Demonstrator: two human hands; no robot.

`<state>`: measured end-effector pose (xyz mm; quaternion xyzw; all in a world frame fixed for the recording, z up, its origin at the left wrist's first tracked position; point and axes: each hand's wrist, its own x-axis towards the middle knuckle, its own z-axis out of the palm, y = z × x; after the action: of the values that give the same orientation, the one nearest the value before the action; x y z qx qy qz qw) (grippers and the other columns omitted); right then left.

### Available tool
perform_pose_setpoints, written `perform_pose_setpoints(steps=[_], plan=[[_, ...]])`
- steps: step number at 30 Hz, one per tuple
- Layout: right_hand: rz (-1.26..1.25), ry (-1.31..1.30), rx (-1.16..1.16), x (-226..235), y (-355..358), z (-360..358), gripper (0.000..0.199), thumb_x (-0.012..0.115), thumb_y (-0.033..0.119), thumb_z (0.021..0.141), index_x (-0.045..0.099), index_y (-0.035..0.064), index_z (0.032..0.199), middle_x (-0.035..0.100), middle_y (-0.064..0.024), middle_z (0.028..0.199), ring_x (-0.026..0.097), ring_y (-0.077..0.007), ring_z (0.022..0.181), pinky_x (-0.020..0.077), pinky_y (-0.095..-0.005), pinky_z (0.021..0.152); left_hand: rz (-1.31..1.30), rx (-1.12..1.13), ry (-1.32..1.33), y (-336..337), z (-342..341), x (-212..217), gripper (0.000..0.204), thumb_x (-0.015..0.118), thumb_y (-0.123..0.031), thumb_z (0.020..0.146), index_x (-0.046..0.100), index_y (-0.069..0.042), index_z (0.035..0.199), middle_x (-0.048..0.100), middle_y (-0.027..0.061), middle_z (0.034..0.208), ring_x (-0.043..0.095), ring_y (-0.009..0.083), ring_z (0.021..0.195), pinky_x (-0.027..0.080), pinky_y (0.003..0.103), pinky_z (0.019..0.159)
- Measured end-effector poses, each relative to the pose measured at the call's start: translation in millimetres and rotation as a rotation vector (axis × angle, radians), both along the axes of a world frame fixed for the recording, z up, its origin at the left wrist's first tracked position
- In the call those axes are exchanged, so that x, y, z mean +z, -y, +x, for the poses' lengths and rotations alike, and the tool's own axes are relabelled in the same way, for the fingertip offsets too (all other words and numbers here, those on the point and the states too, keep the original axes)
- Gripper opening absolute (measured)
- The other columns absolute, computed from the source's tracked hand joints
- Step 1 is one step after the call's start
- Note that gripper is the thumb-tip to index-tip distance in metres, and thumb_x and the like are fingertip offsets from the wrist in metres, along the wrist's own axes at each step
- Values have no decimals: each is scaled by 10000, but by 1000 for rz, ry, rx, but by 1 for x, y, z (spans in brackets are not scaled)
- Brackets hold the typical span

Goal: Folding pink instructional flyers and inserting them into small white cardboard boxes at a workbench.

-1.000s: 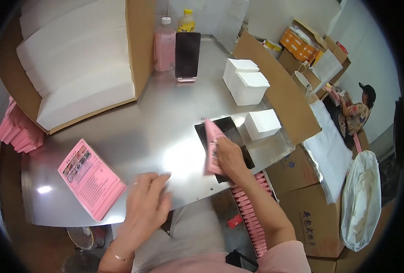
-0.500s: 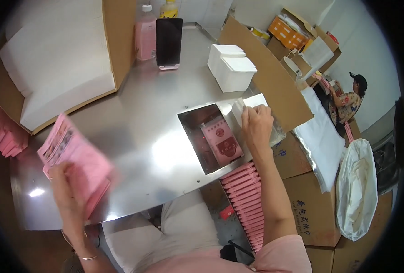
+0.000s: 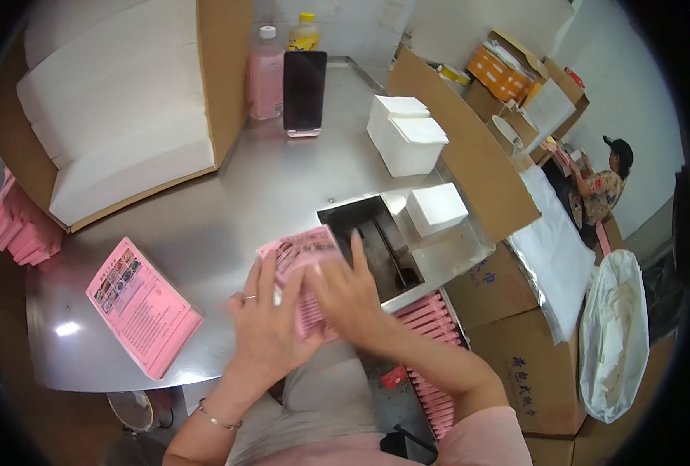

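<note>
Right now both hands meet over one small bundle of pink leaflets (image 3: 302,260) at the near edge of the steel table (image 3: 228,210). The left hand (image 3: 271,330) cups the bundle from beneath, fingers curled up around it, a ring on one finger; the right hand (image 3: 352,299) lies flat across the top, fingers spread, pressing it down. So both are closed on the same bundle.

Left of that grip lies one stack of pink leaflets (image 3: 143,307) flat on the table. Just right of it sits one open metal tray (image 3: 372,245), with one white block (image 3: 436,210) beyond. Further off stand two white boxes (image 3: 407,140), one dark phone (image 3: 304,92) propped upright, one pink bottle (image 3: 266,74) and one yellow bottle (image 3: 304,31). Below the grip, past the table edge, a row of pink packets (image 3: 430,349) runs downward.

The bundle is pale pink, printed with small pictures near its upper edge, mostly hidden by the hands.
</note>
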<state>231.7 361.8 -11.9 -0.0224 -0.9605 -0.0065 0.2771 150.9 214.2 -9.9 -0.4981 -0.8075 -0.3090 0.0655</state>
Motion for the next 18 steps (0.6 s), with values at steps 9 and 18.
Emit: perform_pose_setpoints(steps=[9,18], plan=[[140,-152,-481,33,-69,28,305,659,123,827,633,-25,1094,607,-145,978,594,-341,946,438,-483,934,-160,95,-84,12,-2,4,503,722,-389,754,654,-92,1155,408,250,1487,399,443,1298,326,530,977],[-68,-129,-645,18,-147,52,166,648,168,891,725,25,923,602,-131,903,569,-322,916,453,-463,797,-27,3,-202,1,-8,11,404,733,-400,793,662,-92,1045,553,200,1296,505,415,1099,347,539,875]])
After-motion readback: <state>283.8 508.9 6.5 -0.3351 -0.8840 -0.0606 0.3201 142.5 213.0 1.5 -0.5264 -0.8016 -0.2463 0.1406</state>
